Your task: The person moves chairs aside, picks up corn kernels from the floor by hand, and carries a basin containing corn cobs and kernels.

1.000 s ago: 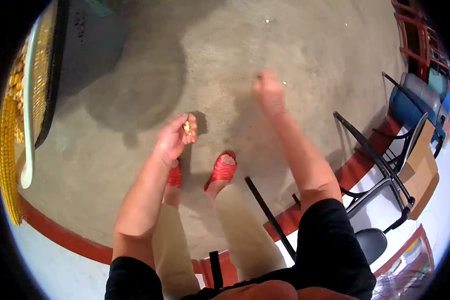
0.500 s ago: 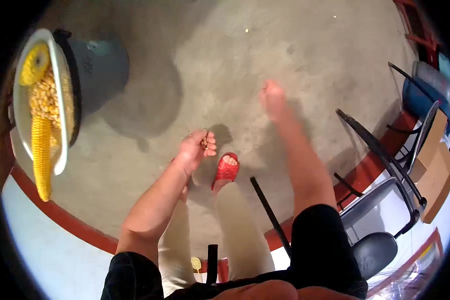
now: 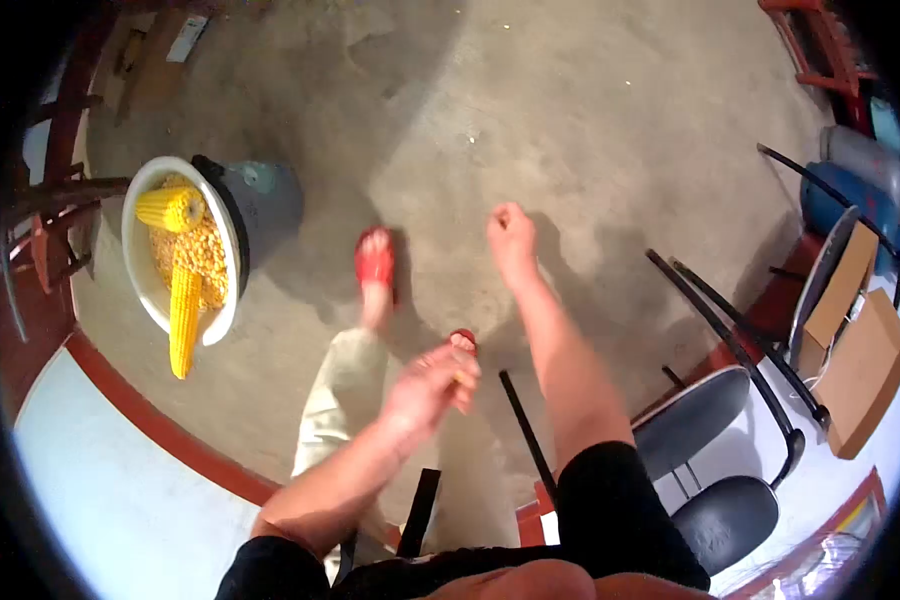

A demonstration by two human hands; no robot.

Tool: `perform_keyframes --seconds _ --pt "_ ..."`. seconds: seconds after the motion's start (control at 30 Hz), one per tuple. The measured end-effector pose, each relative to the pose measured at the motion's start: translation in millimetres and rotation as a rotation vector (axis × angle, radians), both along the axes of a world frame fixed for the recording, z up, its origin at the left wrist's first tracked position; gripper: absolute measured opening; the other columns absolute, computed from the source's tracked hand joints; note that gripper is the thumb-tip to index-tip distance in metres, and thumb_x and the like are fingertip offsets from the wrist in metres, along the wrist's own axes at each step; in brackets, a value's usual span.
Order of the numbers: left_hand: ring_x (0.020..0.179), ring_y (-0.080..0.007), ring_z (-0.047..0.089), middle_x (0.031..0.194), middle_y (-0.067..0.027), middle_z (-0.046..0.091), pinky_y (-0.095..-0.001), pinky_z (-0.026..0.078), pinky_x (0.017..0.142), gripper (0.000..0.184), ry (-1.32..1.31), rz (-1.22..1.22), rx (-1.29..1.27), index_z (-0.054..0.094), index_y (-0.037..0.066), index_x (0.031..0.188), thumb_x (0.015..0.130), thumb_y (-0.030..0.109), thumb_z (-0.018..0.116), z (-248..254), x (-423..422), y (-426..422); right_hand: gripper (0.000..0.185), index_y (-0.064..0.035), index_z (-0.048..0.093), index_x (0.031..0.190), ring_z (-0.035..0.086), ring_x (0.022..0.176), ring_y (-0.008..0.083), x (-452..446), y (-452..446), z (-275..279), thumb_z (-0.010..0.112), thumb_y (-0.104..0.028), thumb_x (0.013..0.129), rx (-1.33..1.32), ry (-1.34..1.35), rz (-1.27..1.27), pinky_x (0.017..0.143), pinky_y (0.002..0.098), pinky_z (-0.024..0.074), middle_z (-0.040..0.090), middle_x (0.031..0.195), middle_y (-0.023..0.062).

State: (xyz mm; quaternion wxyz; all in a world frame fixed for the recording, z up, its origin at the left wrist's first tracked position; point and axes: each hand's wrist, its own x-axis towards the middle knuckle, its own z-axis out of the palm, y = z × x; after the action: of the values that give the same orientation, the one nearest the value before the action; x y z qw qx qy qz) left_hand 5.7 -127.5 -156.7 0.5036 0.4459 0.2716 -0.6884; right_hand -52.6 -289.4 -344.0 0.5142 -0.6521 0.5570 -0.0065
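My left hand (image 3: 432, 385) is in front of my legs, its fingers curled around something I cannot make out, perhaps hidden in the blur. My right hand (image 3: 511, 235) is a closed fist over the floor, farther forward; whatever it may hold is hidden. At the left stands a white basin (image 3: 133, 262) on a grey bucket (image 3: 265, 215). Loose kernels (image 3: 198, 250) lie in the basin. One yellow corn cob (image 3: 184, 320) leans over its near rim, and another cob (image 3: 170, 208) rests near its far side.
Black chairs (image 3: 725, 520) and an open cardboard box (image 3: 865, 375) stand at the right, near a blue container (image 3: 832, 205). Red slippers (image 3: 375, 262) are on my feet. Wooden furniture (image 3: 55, 230) is at the far left. A few bits lie on the floor (image 3: 570, 150).
The view has shifted, bringing the whole basin into sight. My left hand has moved back toward my body and right. One foot has stepped forward. My right hand stays a fist.
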Motion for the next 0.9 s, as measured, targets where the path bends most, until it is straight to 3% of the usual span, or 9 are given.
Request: perform_keyframes --seconds 0.13,0.2,0.33,0.6,0.63,0.7,0.73,0.83,0.9 --pt "0.054 -0.0099 0.05 0.067 -0.001 0.054 -0.0233 0.042 0.052 0.016 0.191 -0.013 -0.034 0.056 0.005 0.08 0.084 0.018 0.049 -21 12 -24 0.011 0.0012 0.05 0.087 0.055 0.077 0.0271 41 -48 -69 0.051 -0.004 0.077 -0.15 0.161 0.161 0.066 0.0347 0.0438 0.054 0.082 0.017" --pt "0.056 -0.0137 0.05 0.067 -0.0044 0.054 -0.026 0.042 0.054 0.017 0.165 -0.024 0.066 0.054 0.004 0.077 0.084 0.019 0.05 -30 28 -29 0.014 0.0009 0.05 0.09 0.054 0.083 0.0288 60 -53 -101 0.052 -0.005 0.077 -0.426 0.216 0.369 0.07 0.0356 0.0442 0.054 0.088 0.0176" --pt "0.057 -0.0155 0.051 0.068 -0.0044 0.054 -0.0286 0.043 0.055 0.019 0.053 0.104 0.151 0.054 0.004 0.077 0.084 0.021 0.048 -54 69 -32 0.02 0.0003 0.051 0.087 0.053 0.088 0.0336 107 -66 -124 0.058 -0.012 0.073 -0.273 0.432 0.178 0.072 0.0386 0.0456 0.056 0.084 0.0182" --pt "0.057 -0.0141 0.05 0.07 -0.0049 0.054 -0.0276 0.042 0.058 0.019 0.129 0.141 0.132 0.053 0.004 0.076 0.084 0.021 0.047 -63 108 -72 0.021 -0.0029 0.053 0.089 0.056 0.085 0.0303 125 -79 -160 0.055 -0.019 0.077 -0.329 0.674 0.575 0.072 0.0386 0.0463 0.056 0.092 0.0162" --pt "0.057 -0.0141 0.05 0.07 -0.0049 0.054 -0.0276 0.042 0.058 0.019 0.135 0.149 0.123 0.053 0.004 0.076 0.084 0.021 0.047 -68 112 -75 0.021 -0.0029 0.053 0.089 0.056 0.085 0.0303 113 -77 -179 0.055 -0.019 0.077 -0.339 0.68 0.582 0.072 0.0386 0.0463 0.056 0.092 0.0162" --pt "0.058 -0.0135 0.05 0.072 -0.0041 0.054 -0.0266 0.042 0.057 0.019 0.094 0.165 0.065 0.052 0.005 0.074 0.083 0.02 0.048 -83 113 -78 0.021 -0.0039 0.054 0.091 0.057 0.078 0.0291 81 -71 -223 0.055 -0.021 0.078 -0.672 0.437 0.503 0.068 0.037 0.0468 0.058 0.085 0.0124" --pt "0.058 -0.0135 0.05 0.072 -0.0041 0.054 -0.0266 0.042 0.057 0.019 0.101 0.177 0.061 0.052 0.005 0.074 0.083 0.02 0.048 -91 115 -79 0.021 -0.0039 0.054 0.091 0.057 0.078 0.0291 90 -75 -201 0.055 -0.021 0.078 -0.677 0.44 0.517 0.068 0.037 0.0468 0.058 0.085 0.0124" --pt "0.058 -0.0135 0.051 0.073 -0.004 0.054 -0.0262 0.043 0.055 0.016 0.055 0.316 0.149 0.051 0.005 0.076 0.084 0.019 0.048 -100 125 -93 0.012 -0.0033 0.055 0.084 0.056 0.063 0.023 106 -84 -95 0.052 -0.013 0.078 -0.283 0.394 0.377 0.058 0.0337 0.0441 0.058 0.076 0.0101" --pt "0.059 -0.0135 0.052 0.072 -0.0041 0.054 -0.0265 0.043 0.053 0.015 -0.052 0.456 0.348 0.05 0.005 0.079 0.084 0.019 0.047 -100 133 -113 0.006 -0.0026 0.054 0.077 0.053 0.057 0.0217 120 -86 -24 0.051 -0.007 0.076 -0.081 0.244 0.338 0.053 0.0327 0.0412 0.056 0.07 0.0112"
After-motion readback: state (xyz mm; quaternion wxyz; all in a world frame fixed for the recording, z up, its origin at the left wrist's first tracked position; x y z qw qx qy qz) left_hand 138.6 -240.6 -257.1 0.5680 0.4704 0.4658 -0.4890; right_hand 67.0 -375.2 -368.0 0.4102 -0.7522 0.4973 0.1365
